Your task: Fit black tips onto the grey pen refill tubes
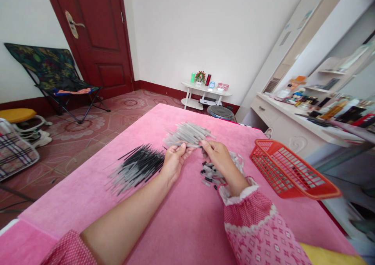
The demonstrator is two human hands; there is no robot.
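Note:
My left hand (175, 160) pinches a thin translucent pen barrel (192, 145) between thumb and fingers, holding it level above the table. At its right end, my right hand (217, 154) is closed on a small dark tip, whose exact shape the fingers hide. Just beyond both hands lies a heap of clear whitish barrels (189, 133). To the left of my left hand spreads a pile of thin black and grey pen refills (137, 167). Partly under my right hand and wrist is a scatter of small black and clear pen caps (212, 174).
Pink cloth covers the table (175, 222). An orange plastic basket (293, 169) stands at its right edge, with small things showing through the mesh. Something yellow (331, 254) lies at the near right corner. Beyond are a folding chair (55, 71), a low white stand (205, 88) and a cluttered dresser (295, 120).

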